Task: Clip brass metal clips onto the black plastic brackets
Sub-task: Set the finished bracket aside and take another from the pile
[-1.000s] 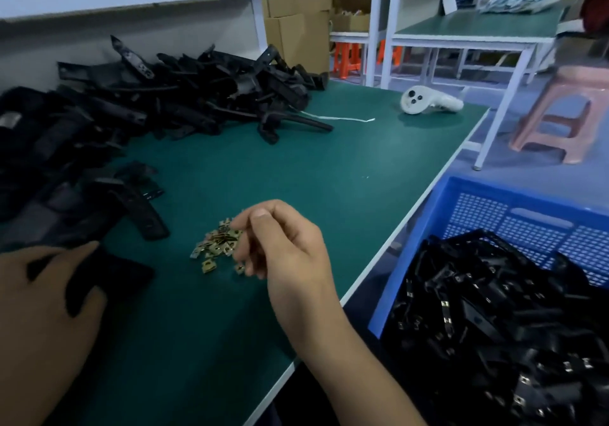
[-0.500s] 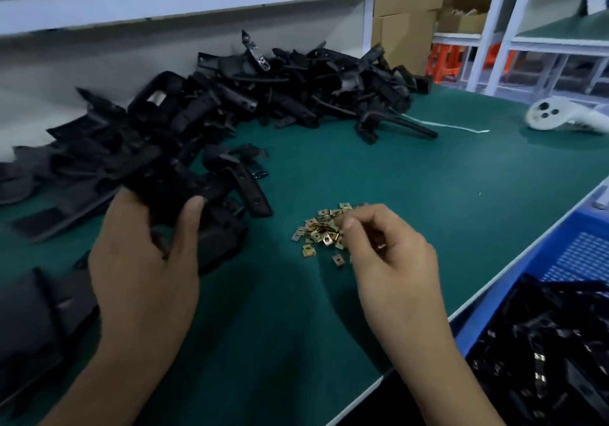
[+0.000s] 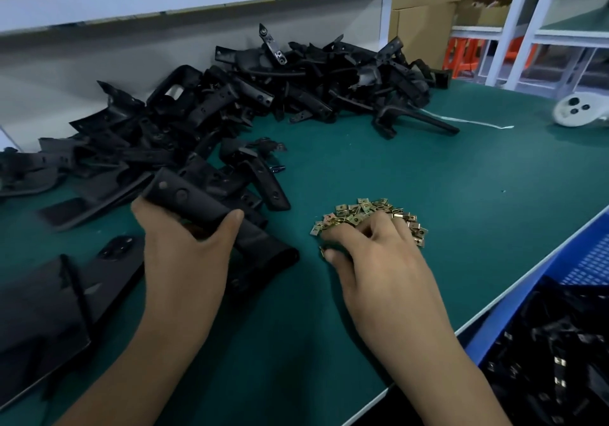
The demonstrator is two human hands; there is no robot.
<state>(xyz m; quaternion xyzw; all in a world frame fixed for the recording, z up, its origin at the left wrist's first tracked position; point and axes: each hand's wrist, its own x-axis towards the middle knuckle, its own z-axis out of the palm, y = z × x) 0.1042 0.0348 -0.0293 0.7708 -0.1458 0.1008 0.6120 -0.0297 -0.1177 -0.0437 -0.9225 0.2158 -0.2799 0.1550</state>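
Diagonally, left hand [image 3: 184, 247]-held bracket [image 3: 211, 208], far-left to near-right

On the green desk [image 3: 412, 168], the left hand [image 3: 184, 247] holds a black plastic bracket [image 3: 197, 201] with thumb and fingers curled round it, at the near end of a large heap of brackets [image 3: 263, 95] running along the desk's far edge. The right hand [image 3: 372, 257] rests with spread, bent fingers on a small pile of brass clips [image 3: 365, 211] near the desk's right edge. Past that edge stands a blue crate [image 3: 583, 260] holding more black parts, and a white controller [image 3: 576, 109] lies toward the far right corner.
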